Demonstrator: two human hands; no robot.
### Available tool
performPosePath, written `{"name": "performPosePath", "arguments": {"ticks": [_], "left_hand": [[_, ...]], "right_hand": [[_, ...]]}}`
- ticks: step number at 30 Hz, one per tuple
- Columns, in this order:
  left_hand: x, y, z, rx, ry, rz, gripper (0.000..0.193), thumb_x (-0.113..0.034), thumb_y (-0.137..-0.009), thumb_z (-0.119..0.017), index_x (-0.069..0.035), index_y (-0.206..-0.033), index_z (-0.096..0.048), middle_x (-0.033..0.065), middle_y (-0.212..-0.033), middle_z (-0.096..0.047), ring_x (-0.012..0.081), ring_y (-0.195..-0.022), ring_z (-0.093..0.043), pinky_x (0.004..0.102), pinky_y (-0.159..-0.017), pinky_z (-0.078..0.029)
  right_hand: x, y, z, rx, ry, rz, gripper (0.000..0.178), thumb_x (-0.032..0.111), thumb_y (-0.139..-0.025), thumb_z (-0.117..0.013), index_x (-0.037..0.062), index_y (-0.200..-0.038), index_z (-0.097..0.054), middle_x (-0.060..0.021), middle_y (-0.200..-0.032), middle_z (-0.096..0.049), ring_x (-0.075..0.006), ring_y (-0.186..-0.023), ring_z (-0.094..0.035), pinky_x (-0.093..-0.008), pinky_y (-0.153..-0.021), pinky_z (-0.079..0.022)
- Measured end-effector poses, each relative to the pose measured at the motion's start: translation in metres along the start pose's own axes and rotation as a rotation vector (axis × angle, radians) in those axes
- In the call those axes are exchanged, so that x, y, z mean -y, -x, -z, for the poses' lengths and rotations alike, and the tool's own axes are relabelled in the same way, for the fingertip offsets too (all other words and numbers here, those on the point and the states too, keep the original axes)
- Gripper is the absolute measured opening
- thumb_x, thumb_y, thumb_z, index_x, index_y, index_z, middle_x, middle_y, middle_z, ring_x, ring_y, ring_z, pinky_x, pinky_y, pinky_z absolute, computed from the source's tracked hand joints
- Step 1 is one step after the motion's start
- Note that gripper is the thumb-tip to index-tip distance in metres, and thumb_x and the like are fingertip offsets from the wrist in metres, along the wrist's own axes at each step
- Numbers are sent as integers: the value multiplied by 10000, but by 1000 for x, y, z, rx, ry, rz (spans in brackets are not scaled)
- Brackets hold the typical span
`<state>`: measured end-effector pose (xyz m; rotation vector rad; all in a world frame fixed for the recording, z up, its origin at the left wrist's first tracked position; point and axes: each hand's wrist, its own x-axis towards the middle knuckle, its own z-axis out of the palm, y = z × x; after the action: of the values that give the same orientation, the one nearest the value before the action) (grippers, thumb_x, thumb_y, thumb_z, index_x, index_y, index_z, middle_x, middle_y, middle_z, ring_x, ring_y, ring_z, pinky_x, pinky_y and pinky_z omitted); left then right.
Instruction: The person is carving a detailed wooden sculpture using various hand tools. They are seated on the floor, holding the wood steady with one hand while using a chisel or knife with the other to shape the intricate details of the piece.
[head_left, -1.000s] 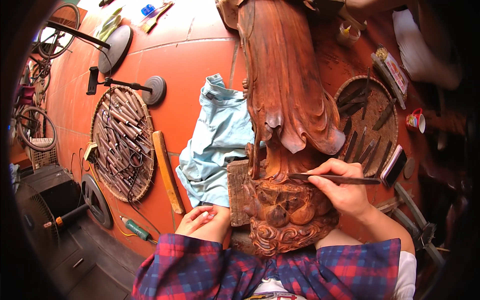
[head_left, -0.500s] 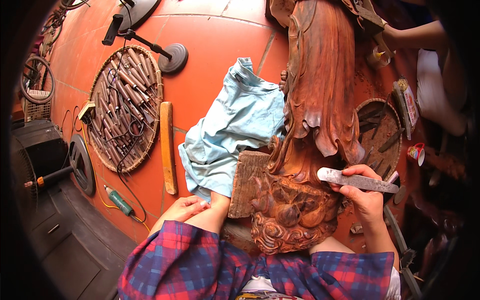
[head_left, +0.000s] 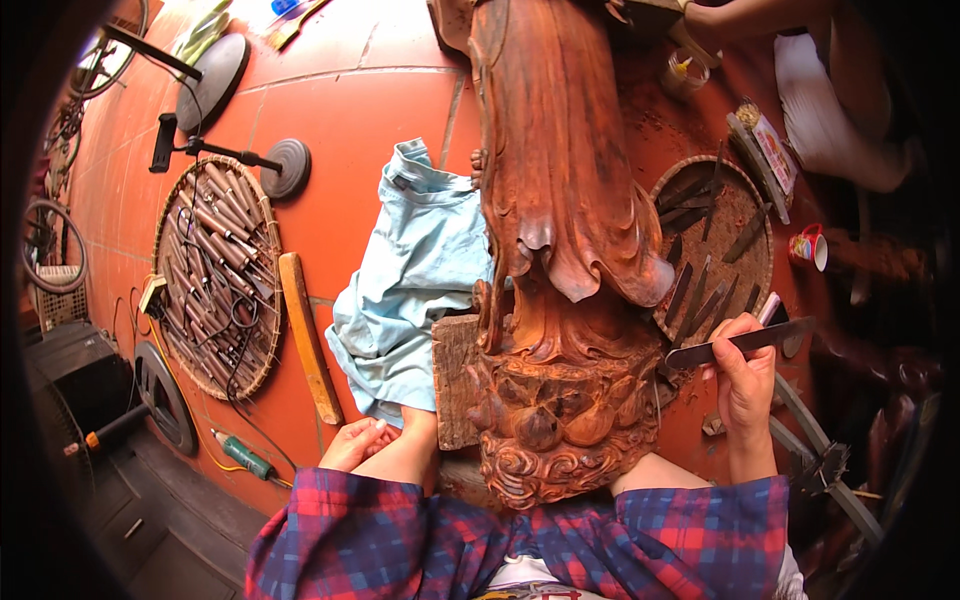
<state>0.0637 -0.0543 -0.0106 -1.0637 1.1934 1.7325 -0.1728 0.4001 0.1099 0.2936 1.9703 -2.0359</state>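
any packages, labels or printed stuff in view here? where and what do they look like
Flat printed packet: upper right, beside the round tool tray, rectangular, pale with red and green.
Printed cup: right of that tray, small, red and white with blue.
No screens or signs show.

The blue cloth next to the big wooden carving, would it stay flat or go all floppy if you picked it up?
The blue cloth would probably go floppy: it already lies crumpled in soft folds on the orange floor. It looks thin, so likely light. One edge seems tucked against the carved statue, so it might snag when pulled.
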Motion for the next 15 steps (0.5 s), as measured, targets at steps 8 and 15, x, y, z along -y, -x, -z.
{"name": "performPosePath", "arguments": {"ticks": [8, 15], "left_hand": [[33, -16, -11, 14, 220, 99, 304, -296, -980, -620, -8, -1061, -673, 58, -867, -694, 154, -787, -648, 299, -735, -520], [37, -19, -17, 1, 217, 118, 299, -293, -975, -625, -9, -1055, -674, 62, -859, -694, 155, -783, -647, 301, -729, -519]], "right_hand": [[1, 3, 6, -7, 12, -19, 238, 196, -1021, -548, -14, -977, -649, -83, -894, -657, -144, -744, -663, -255, -671, -523], [-9, 11, 20, 156, 418, 178, 366, 273, -1045, -496, -25, -973, -695, -91, -871, -662, -178, -811, -617, -297, -746, -469]]}}
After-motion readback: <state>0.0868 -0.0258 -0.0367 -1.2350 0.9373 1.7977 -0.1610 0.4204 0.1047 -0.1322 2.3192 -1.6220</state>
